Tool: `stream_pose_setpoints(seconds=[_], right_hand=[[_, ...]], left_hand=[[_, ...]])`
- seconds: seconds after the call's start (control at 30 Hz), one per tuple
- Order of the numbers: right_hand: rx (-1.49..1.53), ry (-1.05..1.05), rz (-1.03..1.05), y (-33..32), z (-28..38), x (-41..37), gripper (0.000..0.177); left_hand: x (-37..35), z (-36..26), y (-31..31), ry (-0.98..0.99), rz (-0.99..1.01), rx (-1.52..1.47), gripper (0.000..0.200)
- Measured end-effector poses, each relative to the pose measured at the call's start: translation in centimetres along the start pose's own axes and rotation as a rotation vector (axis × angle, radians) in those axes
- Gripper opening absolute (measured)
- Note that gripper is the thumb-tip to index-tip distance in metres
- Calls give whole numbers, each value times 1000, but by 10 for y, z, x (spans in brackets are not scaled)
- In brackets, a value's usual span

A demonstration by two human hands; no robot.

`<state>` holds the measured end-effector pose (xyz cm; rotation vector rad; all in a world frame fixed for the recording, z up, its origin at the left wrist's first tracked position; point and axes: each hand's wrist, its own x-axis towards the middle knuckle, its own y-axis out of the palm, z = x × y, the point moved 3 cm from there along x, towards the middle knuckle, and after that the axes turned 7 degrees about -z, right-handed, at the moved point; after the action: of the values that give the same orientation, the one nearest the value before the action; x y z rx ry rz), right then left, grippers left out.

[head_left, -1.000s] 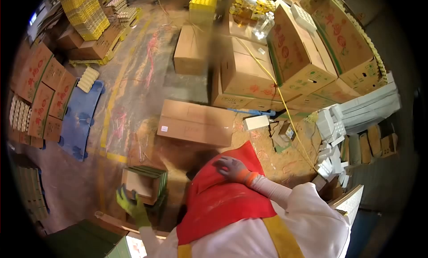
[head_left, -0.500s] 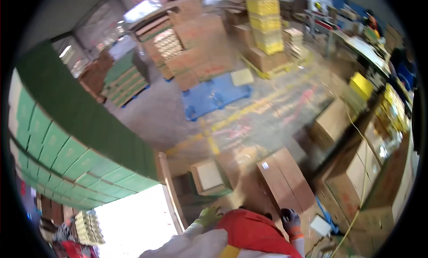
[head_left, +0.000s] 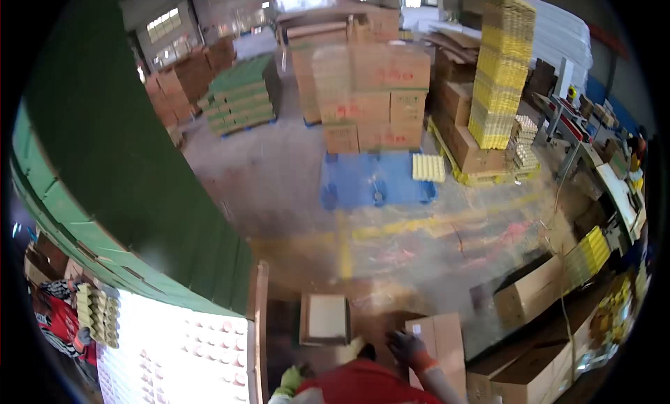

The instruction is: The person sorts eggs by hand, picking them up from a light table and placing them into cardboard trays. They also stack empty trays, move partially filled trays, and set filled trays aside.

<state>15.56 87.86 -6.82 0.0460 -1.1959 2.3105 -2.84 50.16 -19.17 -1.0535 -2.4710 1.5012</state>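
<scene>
My right hand (head_left: 408, 349), in a dark glove with an orange cuff, reaches forward at the left edge of a closed cardboard box (head_left: 447, 340) with a small white label. Its fingers are apart and hold nothing. Low in the view, my left hand (head_left: 293, 379) wears a yellow-green glove; its fingers are blurred but look loosely spread, with nothing visible in them. Ahead of it a smaller box (head_left: 326, 319) with a pale top sits on the floor. My red apron (head_left: 370, 384) fills the space between both hands.
Green cartons (head_left: 160, 202) form a tall stack at left, beside a bright lit table (head_left: 209, 352) with eggs. A person (head_left: 59, 320) there holds egg trays (head_left: 98, 315). Ahead are a blue pallet (head_left: 356, 184) and yellow tray stacks (head_left: 499, 76). Open boxes (head_left: 527, 289) line the right.
The view has swung left and levelled, so the blue pallet and boxes appear further right. My right hand has come forward to the closed box's left edge; my left hand sits lower in view.
</scene>
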Motion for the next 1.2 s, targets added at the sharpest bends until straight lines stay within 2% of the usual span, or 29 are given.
stream_pose_setpoints(seconds=[0.03, 0.07, 0.1, 0.13, 0.17, 0.2, 0.23, 0.27, 0.3, 0.37, 0.43, 0.5, 0.57, 0.6, 0.63, 0.7, 0.73, 0.77, 0.87, 0.9, 0.93, 0.97, 1.0, 1.03, 1.07, 1.1, 1.13, 1.17, 1.2], right_hand=[[16, -32, 12, 0, 10, 26, 24], [16, 1, 81, 1, 14, 50, 25], [21, 30, 148, 1, 17, 68, 27], [40, 22, 153, -3, 18, 84, 28], [58, 12, 145, -5, 16, 102, 29], [73, 2, 134, -7, 13, 118, 30], [47, 20, 165, -10, 7, 130, 31], [19, 33, 195, -16, 1, 146, 31], [-6, 45, 223, -18, -8, 165, 31], [-14, 111, 251, -14, -54, 182, 32], [-45, 187, 298, -21, -98, 222, 31], [-100, 239, 339, -36, -137, 268, 31], [-151, 226, 306, -40, -184, 322, 31], [-189, 232, 304, -42, -202, 354, 30], [-232, 243, 296, -45, -221, 392, 30], [-167, 230, 190, -55, -245, 466, 30], [-42, 213, 165, -65, -244, 512, 30], [86, 195, 146, -74, -243, 561, 30], [91, 55, 113, -78, -255, 707, 31], [-155, -26, -14, -74, -259, 750, 27], [-312, -397, -159, -48, -293, 795, 25], [-99, -245, -75, -45, -288, 850, 28], [-37, -306, -22, -44, -278, 899, 32], [149, 64, 7, -68, -232, 935, 35], [447, 84, 79, -53, -243, 974, 33], [562, 107, 109, -34, -257, 1000, 34], [680, 120, 116, -20, -267, 1033, 35], [697, 90, 102, -28, -268, 1064, 37], [714, 59, 88, -38, -261, 1094, 39]], left_hand=[[18, -3, 5, -44, 23, -4, 55], [34, -24, -6, 19, -37, -52, 50], [57, -32, -8, 198, -231, -70, 44], [82, -68, -34, 27, -82, -5, 41], [102, -89, -51, 103, -128, -87, 40], [124, -106, -65, 93, -116, -103, 42], [148, -136, -83, -5, -61, -117, 43], [176, -143, -80, 86, -108, -153, 43], [206, -148, -78, 176, -158, -186, 43], [258, -179, -84, 162, -143, -227, 42], [318, -200, -82, 199, -180, -491, 47], [377, -225, -80, 191, -65, -769, 51], [448, -217, -56, 277, -72, -652, 53], [481, -234, -59, 358, -167, -414, 53], [500, -247, -74, 184, -18, -596, 53], [541, -284, -115, 285, -36, -265, 52], [560, -293, -127, 268, -60, -315, 52], [579, -295, -139, 245, -84, -363, 52], [628, -273, -159, 112, -232, -446, 51], [641, -260, -161, 60, -284, -415, 50], [649, -241, -160, -25, -242, -474, 51], [658, -220, -159, -104, -203, -535, 52], [677, -207, -163, -179, -166, -597, 53], [702, -203, -176, -216, -152, -596, 53], [718, -210, -201, -262, -125, -595, 52], [729, -208, -220, -310, -91, -585, 52], [763, -186, -220, -263, -164, -718, 49], [825, -161, -235, -60, -274, -462, 47], [855, -173, -251, 118, -373, -225, 46]])
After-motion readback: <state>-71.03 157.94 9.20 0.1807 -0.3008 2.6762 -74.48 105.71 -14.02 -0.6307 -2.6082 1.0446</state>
